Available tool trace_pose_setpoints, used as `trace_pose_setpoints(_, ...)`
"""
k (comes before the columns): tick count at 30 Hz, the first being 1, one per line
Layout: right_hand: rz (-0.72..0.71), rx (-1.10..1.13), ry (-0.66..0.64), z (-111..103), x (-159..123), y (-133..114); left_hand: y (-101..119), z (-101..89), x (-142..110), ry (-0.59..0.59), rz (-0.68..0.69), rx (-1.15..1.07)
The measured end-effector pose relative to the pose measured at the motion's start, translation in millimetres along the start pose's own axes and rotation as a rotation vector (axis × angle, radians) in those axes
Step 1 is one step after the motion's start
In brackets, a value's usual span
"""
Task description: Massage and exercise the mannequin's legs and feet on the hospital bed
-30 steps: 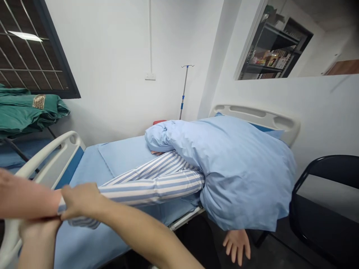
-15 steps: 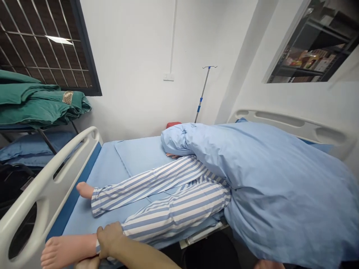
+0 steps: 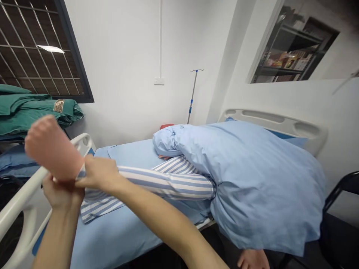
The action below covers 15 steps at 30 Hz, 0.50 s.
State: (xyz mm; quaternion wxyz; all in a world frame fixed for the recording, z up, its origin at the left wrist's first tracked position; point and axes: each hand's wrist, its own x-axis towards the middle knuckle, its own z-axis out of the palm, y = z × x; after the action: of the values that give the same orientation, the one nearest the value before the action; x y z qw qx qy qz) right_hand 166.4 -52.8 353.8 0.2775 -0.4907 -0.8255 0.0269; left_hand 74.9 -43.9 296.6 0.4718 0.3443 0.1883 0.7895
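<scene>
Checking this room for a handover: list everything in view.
hospital bed: 1, white rails, blue sheet, centre
quilt: 1, pale blue, covering the bed's head end
striped trousers: 1 pair, blue and white, on the bed
bare foot: 1, raised above the footboard
IV pole: 1, silver and blue, behind the bed
folded cloth: 1 pile, green, far left
barred window: 1, dark frame, upper left
black chair: 1, black, right edge
left hand: 1, beneath the raised ankle
right hand: 1, on the trouser cuff

The person's left forearm (image 3: 56, 239) and right forearm (image 3: 157, 218) are showing bare, slender and tapering toward the wrists.
</scene>
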Motion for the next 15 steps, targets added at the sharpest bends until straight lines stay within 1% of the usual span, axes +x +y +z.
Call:
trace_pose_setpoints(1,0.095,-0.013,0.05,-24.3,-9.4,11.2,5.9,31.5,2.0,-0.096,0.017,-0.051)
trace_pose_setpoints(2,0.139,-0.024,0.111,-49.1,-18.1,20.5,11.1,62.2,2.7,-0.176,0.012,-0.095)
trace_pose_setpoints(4,0.15,-0.013,0.22,-99.0,-32.2,33.7,18.5,119.3,1.4,-0.337,0.028,-0.173)
trace_pose_setpoints(6,0.18,-0.018,0.341,-144.6,-43.1,42.5,20.8,168.5,-1.1,-0.497,0.051,-0.235)
trace_pose_setpoints(7,0.187,-0.03,0.4,-164.0,-48.0,46.6,20.3,189.6,-2.4,-0.549,0.083,-0.256)
trace_pose_setpoints(8,0.187,-0.047,0.45,-180.4,-52.9,50.7,19.1,207.9,-3.7,-0.576,0.136,-0.26)
trace_pose_setpoints(10,0.162,-0.077,0.526,-203.2,-61.8,58.7,16.4,234.9,-6.2,-0.622,0.233,-0.214)
trace_pose_setpoints(11,0.146,-0.093,0.553,-209.3,-65.5,61.9,15.7,242.9,-7.3,-0.635,0.267,-0.184)
trace_pose_setpoints(12,0.133,-0.106,0.573,-212.0,-68.2,63.9,15.4,246.9,-8.2,-0.647,0.284,-0.155)
trace_pose_setpoints(13,0.127,-0.116,0.582,-211.5,-69.7,64.5,15.8,246.9,-8.8,-0.65,0.29,-0.132)
trace_pose_setpoints(15,0.139,-0.12,0.564,-201.9,-68.4,60.7,17.6,235.5,-8.1,-0.634,0.273,-0.11)
